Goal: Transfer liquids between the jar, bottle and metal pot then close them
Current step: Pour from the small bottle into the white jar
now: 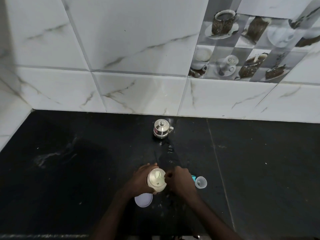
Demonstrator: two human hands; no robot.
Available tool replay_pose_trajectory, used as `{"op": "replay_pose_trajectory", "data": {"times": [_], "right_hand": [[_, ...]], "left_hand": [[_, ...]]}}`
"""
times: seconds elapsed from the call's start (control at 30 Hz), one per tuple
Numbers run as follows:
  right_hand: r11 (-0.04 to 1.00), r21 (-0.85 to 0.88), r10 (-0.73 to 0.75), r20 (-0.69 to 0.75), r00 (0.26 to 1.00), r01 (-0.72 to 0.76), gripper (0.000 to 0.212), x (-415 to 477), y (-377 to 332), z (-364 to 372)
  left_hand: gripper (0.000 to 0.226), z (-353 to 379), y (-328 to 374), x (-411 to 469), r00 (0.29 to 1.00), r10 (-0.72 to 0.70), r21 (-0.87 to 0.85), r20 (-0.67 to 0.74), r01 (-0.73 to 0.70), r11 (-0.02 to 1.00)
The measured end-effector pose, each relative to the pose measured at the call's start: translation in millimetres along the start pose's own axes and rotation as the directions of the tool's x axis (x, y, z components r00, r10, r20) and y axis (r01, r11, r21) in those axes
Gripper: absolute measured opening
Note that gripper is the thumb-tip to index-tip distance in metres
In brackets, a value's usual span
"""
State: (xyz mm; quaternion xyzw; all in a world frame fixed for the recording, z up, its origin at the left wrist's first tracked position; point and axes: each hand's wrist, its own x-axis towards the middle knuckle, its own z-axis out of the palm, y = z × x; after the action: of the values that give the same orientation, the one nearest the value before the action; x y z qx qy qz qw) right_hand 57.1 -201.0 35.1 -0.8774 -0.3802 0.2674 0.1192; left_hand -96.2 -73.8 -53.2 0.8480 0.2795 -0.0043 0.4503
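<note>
Black stone desk (69,170) under a white marbled tile wall (121,49). Landmark: cream jar (156,180), lid on, standing on the desk near its front edge.

Left hand (141,179) wraps the jar body from the left, grip closed around it. Right hand (180,181) touches the jar's right side at the lid rim, fingers (168,175) pinched narrow there; can't tell if they hold a tab or just the rim, too dark.

Metal pot (161,129), lid on, well behind the jar, close to the wall.

Pale round lid (143,200) flat on the desk just in front-left of the jar, partly under the left wrist.

Small clear cup (200,182) right of the jar, beyond the right hand. Teal piece (193,177) between that hand and the cup, mostly hidden.
</note>
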Motion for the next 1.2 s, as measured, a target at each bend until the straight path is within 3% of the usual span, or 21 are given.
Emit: {"op": "replay_pose_trajectory", "data": {"times": [0.2,0.5,0.6,0.7,0.8,0.97,1.2], "right_hand": [[0.967,0.255,0.015,0.053,0.998,-0.028,0.015,-17,20,-7],[0.992,0.08,-0.096,-0.049,0.994,0.1,0.019,-22,22,8],[0.957,0.287,-0.036,0.002,0.999,0.034,0.012,-25,22,2],[0.843,0.53,0.059,0.074,0.996,-0.089,0.01,-32,25,-11],[0.746,0.653,0.148,0.029,0.989,-0.131,0.012,-44,34,-33],[0.881,0.468,0.188,-0.2,0.961,-0.075,0.014,-59,61,-53],[0.938,0.343,0.153,-0.262,0.953,-0.056,0.024,-60,85,-43]], "left_hand": [[0.111,-2,0,-1,0.999,-0.015,-0.007,0.037,0.015,1.0],[0.11,-4,3,-2,0.999,-0.022,0.032,0.048,0.021,0.999],[0.133,-7,8,-5,0.994,-0.052,0.022,0.096,0.05,0.999],[0.158,-15,19,-8,0.991,-0.074,-0.016,0.112,0.076,0.997],[0.156,-23,45,-5,0.996,-0.002,0.009,0.093,0.001,1.0],[0.146,-11,88,17,0.982,0.167,0.164,0.093,-0.181,0.97],[0.135,23,109,40,0.962,0.221,0.33,0.159,-0.263,0.907]]}}
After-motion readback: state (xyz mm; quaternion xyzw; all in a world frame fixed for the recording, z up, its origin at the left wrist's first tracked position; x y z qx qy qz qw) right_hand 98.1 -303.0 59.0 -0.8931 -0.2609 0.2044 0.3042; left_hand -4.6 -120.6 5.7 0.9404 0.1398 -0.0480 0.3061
